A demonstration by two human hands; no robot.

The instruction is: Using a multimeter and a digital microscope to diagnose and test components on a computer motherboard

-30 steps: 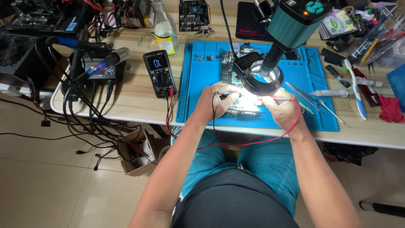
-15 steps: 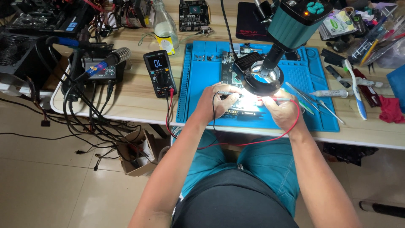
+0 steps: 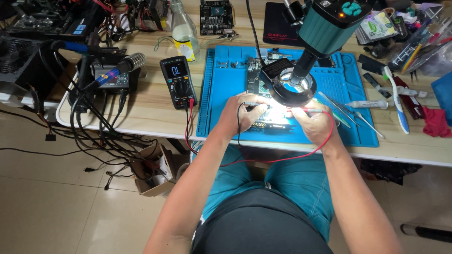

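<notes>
In the head view we count two hands and two probes over one circuit board [image 3: 263, 123], which lies on the blue mat [image 3: 221, 94] at the front edge of the wooden bench [image 3: 141, 113], under the ring light [image 3: 293, 87] of one teal microscope [image 3: 325, 28].

Our left hand [image 3: 241, 115] has its grip closed around the black probe [image 3: 256, 104], tip pointing right toward the brightly lit spot on the board. Our right hand [image 3: 318, 126] has its grip pinched around the red probe [image 3: 310, 110], tip pointing left to the same spot. One black lead [image 3: 238, 127] and one red lead [image 3: 282, 160] run from the probes to one multimeter [image 3: 178, 82], which lies just left of the mat with its screen lit.

Behind the multimeter stands one clear bottle [image 3: 183, 30] with a yellow label low on its side. A dark square pad [image 3: 278, 23] with red lettering lies behind the mat. At the far right we see one white-and-blue toothbrush [image 3: 395, 99], one syringe [image 3: 366, 104] and one red cloth [image 3: 435, 122]. Tweezers [image 3: 336, 108] rest on the mat, though we cannot count them surely.
</notes>
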